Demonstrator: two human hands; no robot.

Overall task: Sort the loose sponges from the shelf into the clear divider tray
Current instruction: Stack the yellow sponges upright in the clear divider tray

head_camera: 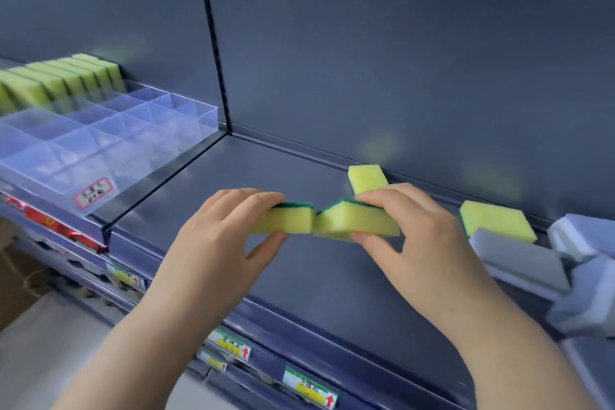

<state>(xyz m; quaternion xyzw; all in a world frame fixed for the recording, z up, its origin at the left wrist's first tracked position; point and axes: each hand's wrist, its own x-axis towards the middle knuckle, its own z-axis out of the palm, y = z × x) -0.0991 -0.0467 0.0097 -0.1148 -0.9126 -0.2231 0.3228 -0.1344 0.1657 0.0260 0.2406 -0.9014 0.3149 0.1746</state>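
The big dark grey metal shelf (233,183) is smooth and flat. At ten o'clock sits the clear plastic divider tray (208,120), its little boxes blurry. A row of yellow-and-green sponges (50,83) stands behind it, cut off by the edge. In the middle, the left hand (216,230) pinches a soft yellow sponge with a green top (286,221). The right hand (419,226) grips a second yellow sponge (352,220), and their ends touch. Blurry grey blocks (519,260) at three o'clock are cut off. One loose yellow sponge (366,176) lies at one o'clock, another loose sponge (496,220) at three.
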